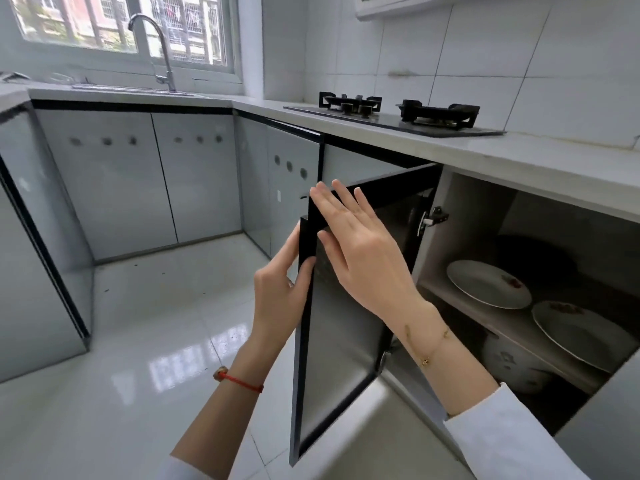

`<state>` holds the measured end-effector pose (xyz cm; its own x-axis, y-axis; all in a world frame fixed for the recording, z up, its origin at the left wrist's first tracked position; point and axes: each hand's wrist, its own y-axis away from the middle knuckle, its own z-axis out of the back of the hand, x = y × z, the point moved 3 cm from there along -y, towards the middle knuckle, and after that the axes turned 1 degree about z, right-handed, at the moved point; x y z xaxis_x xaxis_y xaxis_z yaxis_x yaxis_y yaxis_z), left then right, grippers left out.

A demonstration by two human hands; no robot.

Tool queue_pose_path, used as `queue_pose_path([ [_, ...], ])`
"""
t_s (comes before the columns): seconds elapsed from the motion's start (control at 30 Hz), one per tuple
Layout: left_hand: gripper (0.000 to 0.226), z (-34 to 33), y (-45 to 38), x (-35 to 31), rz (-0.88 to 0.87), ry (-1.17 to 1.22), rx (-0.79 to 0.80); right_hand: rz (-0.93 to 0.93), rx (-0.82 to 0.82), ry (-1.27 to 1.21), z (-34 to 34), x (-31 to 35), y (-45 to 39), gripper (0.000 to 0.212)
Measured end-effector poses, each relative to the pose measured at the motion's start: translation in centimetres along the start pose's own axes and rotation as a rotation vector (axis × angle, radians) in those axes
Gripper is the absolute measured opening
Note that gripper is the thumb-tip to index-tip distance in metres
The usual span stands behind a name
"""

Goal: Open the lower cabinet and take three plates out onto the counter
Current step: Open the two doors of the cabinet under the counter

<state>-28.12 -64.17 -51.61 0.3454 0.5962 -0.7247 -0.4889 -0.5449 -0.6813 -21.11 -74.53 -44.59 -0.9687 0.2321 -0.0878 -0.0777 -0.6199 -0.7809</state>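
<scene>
**Both hands on the cabinet door, plates in sight**

Both hands are on the lower cabinet door point(341, 341) right now. My left hand point(280, 296) grips the door's free edge about halfway up, thumb on the inner side and fingers wrapped round the outside, so it's properly clamped on that black frame. My right hand point(360, 251) lies flat against the inside face of the door near the top corner, fingers straight and a bit spread, not curled round anything, just pressing on the panel.

The door itself is swung wide, standing roughly square to the cabinet front, hinges point(433, 218) on the far side from me.

Inside the cabinet there's a shelf point(491, 320) with two white plates on it: one plate point(488, 284) further in on the left, and a second plate point(585, 332) nearer the front on the right, both with a small reddish-brown pattern. Under the shelf sits a white bowl-like thing point(512, 363) with a grey pattern; can't tell exactly what it is. Something dark sits at the back of the shelf too, too shadowy to make out.

Up on the tabletop point(519, 157) right above the cabinet is the black gas hob point(398, 114). Further left there's the sink tap point(156, 46) under the window.
</scene>
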Motion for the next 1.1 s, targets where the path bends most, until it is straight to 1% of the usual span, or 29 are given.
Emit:
queue_pose_path([
  [0.13, 0.059, 1.2, -1.4, 1.5, 0.037, 0.015, -0.045, -0.011, 0.058, -0.015, -2.3, 0.2, -1.8, 0.049],
  [0.37, 0.063, 2.7, -3.6, 3.4, 0.070, -0.094, -0.095, -0.037, 0.125, -0.025, -5.3, 0.2, -4.6, 0.051],
  [0.57, 0.064, 3.0, -4.3, 3.5, 0.096, -0.080, -0.089, -0.062, 0.139, -0.052, -5.7, 0.3, -5.2, 0.052],
  [0.67, 0.061, 2.8, -3.8, 3.2, 0.101, -0.071, -0.125, -0.072, 0.152, -0.069, -5.3, 0.4, -5.0, 0.052],
  [0.8, 0.051, 2.5, -2.6, 2.2, 0.024, -0.151, -0.213, -0.075, 0.141, -0.059, -4.1, 0.4, -4.4, 0.052],
  [0.93, 0.051, 1.6, -1.2, 0.9, -0.081, -0.251, -0.267, -0.115, 0.105, -0.027, -2.7, -0.4, -3.1, 0.050],
  [1.03, 0.050, 0.5, -0.4, -0.2, -0.150, -0.245, -0.261, -0.148, 0.102, 0.019, -1.5, -1.4, -1.8, 0.050],
  [1.1, 0.051, -0.5, -0.2, -0.8, -0.167, -0.212, -0.216, -0.173, 0.090, 0.054, -0.3, -2.1, -0.8, 0.050],
])
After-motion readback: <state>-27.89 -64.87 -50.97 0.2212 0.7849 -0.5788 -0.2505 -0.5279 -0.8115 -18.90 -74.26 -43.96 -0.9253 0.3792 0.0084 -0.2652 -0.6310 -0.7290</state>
